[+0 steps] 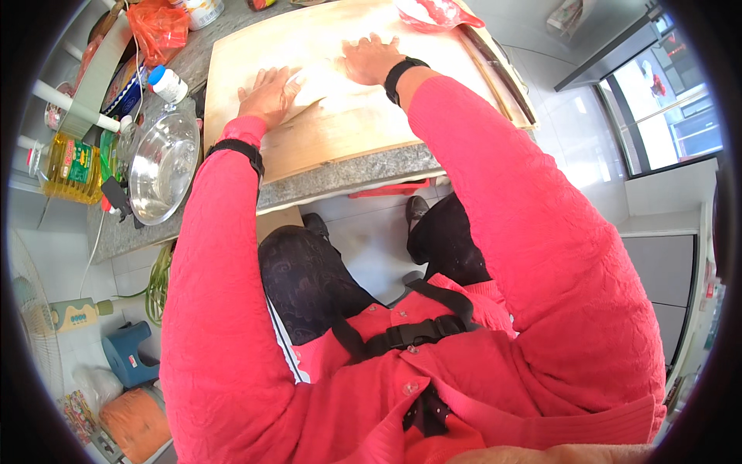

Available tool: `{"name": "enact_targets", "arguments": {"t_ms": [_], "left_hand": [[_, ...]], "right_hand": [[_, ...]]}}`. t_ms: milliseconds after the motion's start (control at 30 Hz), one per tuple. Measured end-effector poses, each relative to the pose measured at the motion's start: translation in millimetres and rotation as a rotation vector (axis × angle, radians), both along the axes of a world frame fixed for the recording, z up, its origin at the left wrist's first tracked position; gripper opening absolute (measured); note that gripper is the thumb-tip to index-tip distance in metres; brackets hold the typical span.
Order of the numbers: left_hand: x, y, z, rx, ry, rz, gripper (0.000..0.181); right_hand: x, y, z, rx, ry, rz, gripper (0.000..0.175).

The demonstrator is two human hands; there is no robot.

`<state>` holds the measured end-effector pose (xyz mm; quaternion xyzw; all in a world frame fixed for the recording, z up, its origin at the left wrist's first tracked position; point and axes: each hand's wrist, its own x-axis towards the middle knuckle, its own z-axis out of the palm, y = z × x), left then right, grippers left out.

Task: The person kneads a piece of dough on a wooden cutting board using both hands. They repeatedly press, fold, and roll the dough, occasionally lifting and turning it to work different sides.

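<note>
A large wooden board (348,130) lies on the grey stone counter before me. Flat on its left part rests my left hand (268,95), fingers spread, with a dark mark or crack in the wood beside it. My right hand (369,60) is spread palm down near the board's far middle. Neither hand shows anything in its grasp. Glare washes out the surface between and beyond them, so any pale material there cannot be made out. A dark rolling pin (498,72) and a thinner wooden stick (486,73) lie along the right edge, below a red plastic bag (435,14).
To the left on the counter (359,168) are a steel bowl (164,168), a white bottle with a blue cap (168,84), a bottle of yellow oil (71,168) and an orange plastic bag (157,29). A red stool (391,189) stands under the counter.
</note>
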<state>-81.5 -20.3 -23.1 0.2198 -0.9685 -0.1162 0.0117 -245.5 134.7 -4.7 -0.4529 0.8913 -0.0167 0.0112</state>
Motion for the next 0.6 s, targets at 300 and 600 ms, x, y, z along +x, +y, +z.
{"name": "enact_targets", "arguments": {"t_ms": [300, 600], "left_hand": [[-13, -21, -7, 0.025, -0.086, 0.143, 0.074], [39, 37, 1, -0.051, -0.027, 0.012, 0.071]], "right_hand": [[-8, -23, 0, 0.028, 0.113, -0.066, 0.069], [42, 54, -12, -0.242, 0.017, 0.184, 0.043]]}}
